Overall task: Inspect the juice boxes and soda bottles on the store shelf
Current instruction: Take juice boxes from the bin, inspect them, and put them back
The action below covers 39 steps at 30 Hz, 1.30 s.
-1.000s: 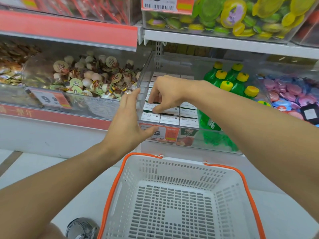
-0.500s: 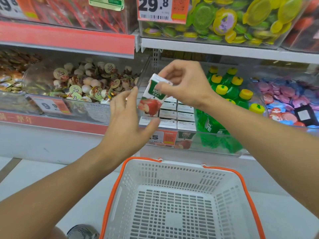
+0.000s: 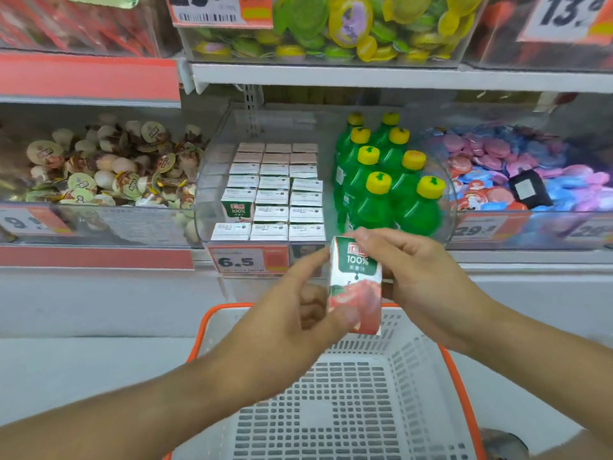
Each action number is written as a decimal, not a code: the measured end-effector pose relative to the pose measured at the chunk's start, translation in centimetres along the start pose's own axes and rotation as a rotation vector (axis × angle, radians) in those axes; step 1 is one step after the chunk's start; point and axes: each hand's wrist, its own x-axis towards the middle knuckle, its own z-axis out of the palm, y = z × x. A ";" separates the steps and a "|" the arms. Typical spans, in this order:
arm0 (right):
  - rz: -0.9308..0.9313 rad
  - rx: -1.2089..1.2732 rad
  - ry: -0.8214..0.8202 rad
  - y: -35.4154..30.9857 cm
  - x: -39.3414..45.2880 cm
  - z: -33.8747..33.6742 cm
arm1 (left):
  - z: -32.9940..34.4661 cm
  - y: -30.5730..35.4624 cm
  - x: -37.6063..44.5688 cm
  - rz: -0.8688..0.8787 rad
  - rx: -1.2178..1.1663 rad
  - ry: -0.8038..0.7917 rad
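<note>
Head view: both hands on one juice box (image 3: 356, 283), held upright over the basket (image 3: 454, 370), just in front of the shelf edge. Right hand (image 3: 421, 277) curls round the box's top and right side, fingers (image 3: 381, 240) wrapped over the top corner, thumb hidden behind the carton. Left hand (image 3: 292, 313) pinches the left side and lower edge, thumb (image 3: 345, 318) pressed on the front near the bottom, fingers half curled behind. Neither hand wide; both closed on the carton. Front label faces the camera, "100%" on a green band w/ red fruit art below; slight blur, fine print unreadable.

Outward: rest of the boxes (image 3: 275, 194) sit packed in rows in a clear bin (image 3: 205, 180) on the shelf, one gap in the left col. where a green side panel shows. Green bottles (image 3: 388, 180) w/ yellow caps stand just right of them in the same bin, untouched. Price tag (image 3: 247, 260) reads 6.5. Jelly cups in the bin at left, pink/blue packs at right.

Progress, as a guess: early. One carton out and under inspection; other boxes and all bottles not yet checked. Prob. next: turn carton for date/dents, put back, go to bottles. Basket holds nothing visible.
</note>
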 end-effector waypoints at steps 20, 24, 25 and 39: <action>-0.009 0.000 -0.399 0.5 0.8 -4.5 | -0.6 -0.3 1.2 -0.157 -0.244 -0.046; 0.023 0.057 -0.390 0.5 1.1 -5.0 | -0.9 -0.2 1.4 -0.183 -0.227 -0.102; 0.033 0.062 -0.393 0.5 1.2 -5.2 | -1.0 -0.2 1.5 -0.183 -0.224 -0.123; -0.021 -0.150 -0.523 1.0 1.2 -6.3 | -0.7 -0.5 2.0 -0.201 -0.269 -0.131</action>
